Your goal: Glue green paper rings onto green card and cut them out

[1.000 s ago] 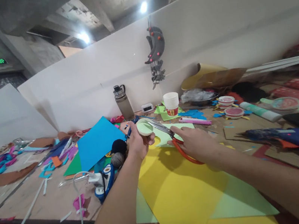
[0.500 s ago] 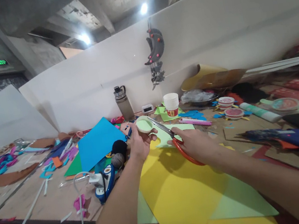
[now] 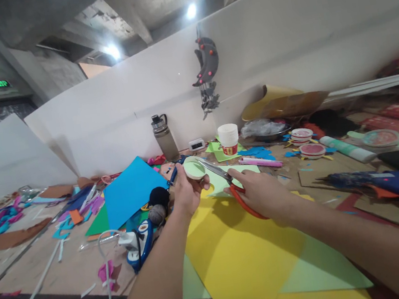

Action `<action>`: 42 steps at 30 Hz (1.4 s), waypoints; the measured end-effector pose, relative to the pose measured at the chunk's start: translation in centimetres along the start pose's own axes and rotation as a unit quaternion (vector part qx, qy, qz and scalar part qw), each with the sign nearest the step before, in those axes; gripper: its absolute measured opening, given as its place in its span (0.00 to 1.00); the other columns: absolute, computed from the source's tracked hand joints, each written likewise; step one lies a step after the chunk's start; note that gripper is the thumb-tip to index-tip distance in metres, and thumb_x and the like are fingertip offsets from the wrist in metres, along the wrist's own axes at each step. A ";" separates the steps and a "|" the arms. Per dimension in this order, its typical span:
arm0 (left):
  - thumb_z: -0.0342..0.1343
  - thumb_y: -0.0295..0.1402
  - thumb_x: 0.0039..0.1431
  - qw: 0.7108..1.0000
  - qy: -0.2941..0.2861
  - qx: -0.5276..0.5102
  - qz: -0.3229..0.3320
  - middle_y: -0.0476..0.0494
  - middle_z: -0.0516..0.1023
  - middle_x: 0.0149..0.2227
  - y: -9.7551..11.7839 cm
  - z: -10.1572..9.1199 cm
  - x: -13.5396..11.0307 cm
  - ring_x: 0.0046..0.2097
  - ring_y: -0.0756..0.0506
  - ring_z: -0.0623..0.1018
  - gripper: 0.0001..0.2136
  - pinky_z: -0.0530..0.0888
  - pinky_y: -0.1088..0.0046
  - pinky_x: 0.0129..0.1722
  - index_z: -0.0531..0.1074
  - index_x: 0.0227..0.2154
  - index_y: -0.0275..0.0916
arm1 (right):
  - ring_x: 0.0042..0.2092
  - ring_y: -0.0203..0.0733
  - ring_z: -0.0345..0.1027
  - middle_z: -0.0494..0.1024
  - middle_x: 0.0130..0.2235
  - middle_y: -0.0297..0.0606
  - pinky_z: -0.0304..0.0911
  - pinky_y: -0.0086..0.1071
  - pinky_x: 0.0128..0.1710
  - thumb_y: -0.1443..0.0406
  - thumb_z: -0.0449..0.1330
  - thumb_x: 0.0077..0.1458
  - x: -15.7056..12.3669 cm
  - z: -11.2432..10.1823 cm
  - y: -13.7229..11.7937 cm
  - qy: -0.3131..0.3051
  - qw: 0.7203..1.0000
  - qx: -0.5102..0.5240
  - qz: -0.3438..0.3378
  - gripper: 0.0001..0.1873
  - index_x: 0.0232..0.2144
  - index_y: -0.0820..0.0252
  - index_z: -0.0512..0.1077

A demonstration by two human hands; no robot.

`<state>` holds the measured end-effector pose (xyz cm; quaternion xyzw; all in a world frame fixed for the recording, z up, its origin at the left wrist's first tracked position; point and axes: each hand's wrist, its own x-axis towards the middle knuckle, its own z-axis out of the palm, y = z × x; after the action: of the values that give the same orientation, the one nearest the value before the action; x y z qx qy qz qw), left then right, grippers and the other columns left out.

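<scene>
My left hand (image 3: pixel 186 194) is closed around a small pale green round paper piece (image 3: pixel 194 169), held up above the table. My right hand (image 3: pixel 261 192) grips red-handled scissors (image 3: pixel 227 183), and the blades point left and touch the round piece's right edge. Under both hands lie a big yellow sheet (image 3: pixel 235 255) and a light green sheet (image 3: pixel 227 178) with a curved cut-out.
A blue sheet (image 3: pixel 130 191), a blue glue gun (image 3: pixel 140 239) with its cord, and a black pom-pom (image 3: pixel 159 195) lie at the left. A grey bottle (image 3: pixel 165 137), paper cups (image 3: pixel 228 139), lids, rolls and another glue gun (image 3: pixel 391 190) crowd the back and right. Scraps litter the far left.
The round piece has turned slightly in my left hand and dipped a little against the scissor blades. My right hand has stayed almost still.
</scene>
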<state>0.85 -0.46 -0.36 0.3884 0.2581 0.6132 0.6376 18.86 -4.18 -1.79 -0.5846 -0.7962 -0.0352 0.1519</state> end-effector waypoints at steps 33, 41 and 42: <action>0.41 0.58 0.58 0.993 -0.036 0.054 -0.097 0.38 0.76 0.24 1.5 -0.7 0.1 0.18 0.51 0.70 0.29 0.60 0.80 0.13 0.71 0.30 0.34 | 0.35 0.47 0.73 0.78 0.38 0.44 0.51 0.32 0.27 0.52 0.43 0.63 0.0 -0.3 0.0 -0.001 0.999 -0.022 -0.025 0.22 0.53 0.56 0.63; 0.36 0.62 0.57 0.998 -0.042 0.031 -0.048 0.38 0.77 0.28 1.2 -0.5 0.2 0.21 0.48 0.74 0.34 0.64 0.77 0.14 0.72 0.33 0.33 | 0.35 0.47 0.74 0.80 0.36 0.41 0.49 0.32 0.27 0.54 0.45 0.63 0.1 0.1 0.1 0.007 1.000 0.003 -0.024 0.19 0.49 0.56 0.64; 0.37 0.60 0.58 0.999 -0.037 0.021 -0.028 0.39 0.78 0.29 1.0 -0.3 0.2 0.23 0.47 0.76 0.32 0.67 0.77 0.16 0.72 0.34 0.33 | 0.35 0.47 0.74 0.80 0.36 0.41 0.49 0.32 0.27 0.53 0.45 0.64 0.1 0.2 0.1 0.010 1.000 0.010 -0.020 0.19 0.49 0.56 0.64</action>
<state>0.04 -0.28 0.27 0.4165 0.2579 0.5745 0.6557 18.91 -4.01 -1.97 -0.5667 -0.8064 -0.0362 0.1650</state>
